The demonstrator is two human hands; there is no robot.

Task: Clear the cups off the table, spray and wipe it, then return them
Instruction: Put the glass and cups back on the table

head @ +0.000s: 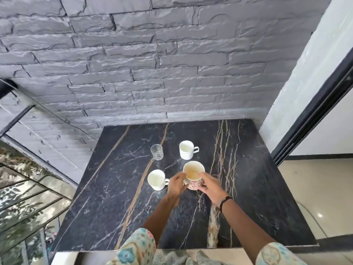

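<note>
black marble worktop [257,188] w/ grey stone wall behind. both hands, left [176,185] & right [209,185], cup the patterned mug [193,175] near centre; lift level, residue inside, don't clip white cup [157,179] beside it.

Polished black marble table [118,188] with tan veins, rough grey stone-faced wall [133,64], clear glass tumbler [156,152], glossy white ceramic cups [186,150], patterned glazed mug [193,175], printed cloth sleeves [137,247]
</note>
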